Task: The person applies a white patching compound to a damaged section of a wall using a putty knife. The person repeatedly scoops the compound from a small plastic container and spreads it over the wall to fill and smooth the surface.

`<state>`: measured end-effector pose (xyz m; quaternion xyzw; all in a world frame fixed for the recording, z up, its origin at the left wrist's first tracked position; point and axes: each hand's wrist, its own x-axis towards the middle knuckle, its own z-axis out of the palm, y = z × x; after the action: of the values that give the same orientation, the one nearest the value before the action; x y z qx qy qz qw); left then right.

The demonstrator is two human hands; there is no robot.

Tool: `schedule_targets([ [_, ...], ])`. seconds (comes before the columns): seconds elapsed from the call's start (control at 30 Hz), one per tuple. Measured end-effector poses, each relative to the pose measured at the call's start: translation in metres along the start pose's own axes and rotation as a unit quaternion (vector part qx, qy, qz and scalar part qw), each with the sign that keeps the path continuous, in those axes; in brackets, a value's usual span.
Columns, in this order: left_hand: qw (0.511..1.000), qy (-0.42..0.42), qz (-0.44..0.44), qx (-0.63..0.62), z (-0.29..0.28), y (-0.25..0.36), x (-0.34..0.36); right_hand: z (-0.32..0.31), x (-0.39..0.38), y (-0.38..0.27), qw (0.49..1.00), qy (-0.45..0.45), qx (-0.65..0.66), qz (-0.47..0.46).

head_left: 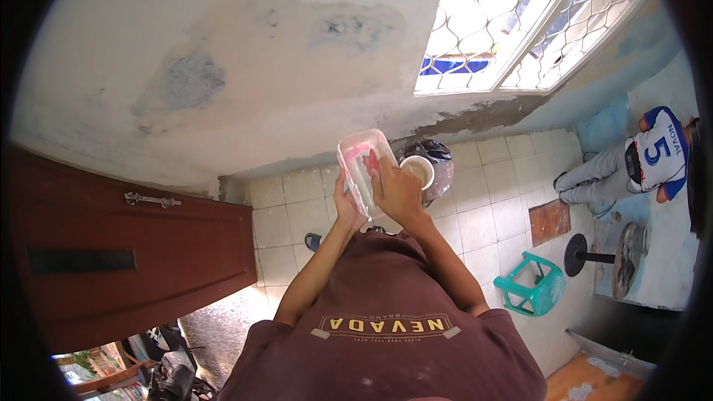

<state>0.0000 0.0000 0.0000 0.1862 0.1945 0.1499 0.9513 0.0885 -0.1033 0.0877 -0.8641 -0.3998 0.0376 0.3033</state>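
Note:
My left hand (347, 205) holds a white rectangular plastic tub (361, 137) by its left side and underneath. Pink and whitish smears coat the tub's inside. Over the tub, my right hand (399, 194) is closed around a small tool with a red flat part (372, 160); its exact kind is partly hidden by my fingers. Just right of the tub stands a round white container (420, 169), with pale material inside, beside a dark plastic bag (429, 150).
Ahead is a patched wall (260, 67) with a grilled window (512, 30). A brown door (141, 252) stands at left. To the right are a green stool (531, 286), a round-based pedestal table (594, 256) and another person (653, 152). A sandal (313, 240) lies on the tiles.

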Motion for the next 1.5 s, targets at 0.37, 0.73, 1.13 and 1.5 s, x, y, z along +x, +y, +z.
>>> schedule_targets([
  [0.37, 1.0, 0.008, 0.002, -0.019, -0.006, -0.016, -0.037, -0.018, -0.03, -0.001, 0.995, 0.058, 0.051, -0.057],
  [0.73, 0.998, -0.036, 0.05, 0.007, 0.012, -0.03, -0.029, -0.033, -0.038, -0.009, 0.999, -0.022, -0.023, -0.011],
  [1.13, 0.998, -0.06, 0.03, -0.022, 0.023, -0.012, -0.03, -0.049, -0.028, 0.019, 0.933, 0.082, 0.338, 0.094],
  [1.5, 0.997, -0.02, 0.054, -0.042, 0.007, 0.037, -0.032, -0.072, 0.034, -0.019, 0.528, 0.025, 0.819, 0.222],
])
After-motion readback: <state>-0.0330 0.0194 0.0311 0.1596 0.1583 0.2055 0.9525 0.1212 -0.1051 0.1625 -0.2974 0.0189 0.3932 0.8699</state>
